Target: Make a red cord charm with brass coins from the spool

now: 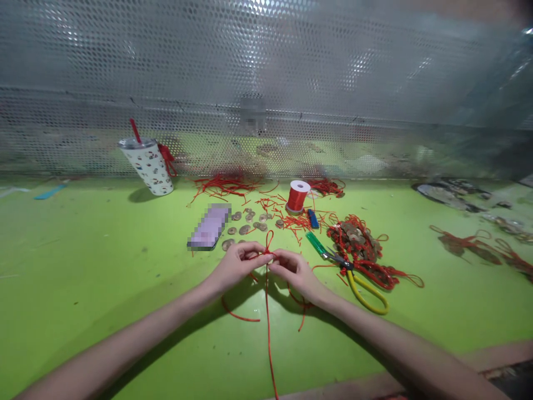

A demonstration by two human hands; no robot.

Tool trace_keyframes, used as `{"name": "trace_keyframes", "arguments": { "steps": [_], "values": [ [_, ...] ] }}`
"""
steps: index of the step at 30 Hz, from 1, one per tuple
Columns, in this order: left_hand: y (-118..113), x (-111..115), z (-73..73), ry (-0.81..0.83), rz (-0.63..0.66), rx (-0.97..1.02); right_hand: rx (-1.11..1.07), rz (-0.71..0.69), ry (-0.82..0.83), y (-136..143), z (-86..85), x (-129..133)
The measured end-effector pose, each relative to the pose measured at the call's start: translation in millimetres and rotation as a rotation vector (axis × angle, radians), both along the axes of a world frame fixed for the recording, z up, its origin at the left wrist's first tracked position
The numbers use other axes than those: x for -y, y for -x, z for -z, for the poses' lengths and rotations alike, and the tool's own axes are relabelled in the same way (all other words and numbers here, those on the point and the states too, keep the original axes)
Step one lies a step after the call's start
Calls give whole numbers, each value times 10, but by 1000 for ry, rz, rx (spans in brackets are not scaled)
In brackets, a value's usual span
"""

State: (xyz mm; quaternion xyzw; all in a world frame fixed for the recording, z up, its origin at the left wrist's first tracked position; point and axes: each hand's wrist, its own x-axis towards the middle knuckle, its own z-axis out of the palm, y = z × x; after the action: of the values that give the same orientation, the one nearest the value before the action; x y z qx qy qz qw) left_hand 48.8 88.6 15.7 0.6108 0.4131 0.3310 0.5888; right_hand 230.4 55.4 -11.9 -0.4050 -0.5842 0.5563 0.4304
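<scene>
Between my two hands is a red cord (267,311), knotted at the fingertips, with a small loop standing up above the knot. One long tail of it hangs down toward the table's near edge. My left hand (239,264) pinches the knot from the left, thumb against fingers. From the other side my right hand (297,272) pinches the cord close to the knot. Other red cord ends curve out beneath both hands. Several round coins (245,229) lie just beyond my left hand.
Right of my hands are scissors (347,265) with yellow and red handles, a green lighter (316,243), a blue lighter (312,219) and a heap of corded coins (353,239). Farther back stand a red thread spool (297,197) and a tumbler (150,166); a phone (209,226) lies left.
</scene>
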Motion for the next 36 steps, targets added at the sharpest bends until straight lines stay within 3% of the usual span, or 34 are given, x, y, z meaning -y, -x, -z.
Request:
{"name": "trace_keyframes", "arguments": {
  "steps": [15,21,28,36],
  "values": [
    [-4,18,10,-9,-7,-75,132,-8,-101,-22,40,1],
    [19,-32,63,-20,-55,-89,78,143,-92,-46,-19,-14],
    [-3,5,26,27,38,-49,161,357,-203,-95,-59,-79],
    [42,-32,-3,-20,-6,-74,164,367,-199,-97,-71,-70]
  ]
}}
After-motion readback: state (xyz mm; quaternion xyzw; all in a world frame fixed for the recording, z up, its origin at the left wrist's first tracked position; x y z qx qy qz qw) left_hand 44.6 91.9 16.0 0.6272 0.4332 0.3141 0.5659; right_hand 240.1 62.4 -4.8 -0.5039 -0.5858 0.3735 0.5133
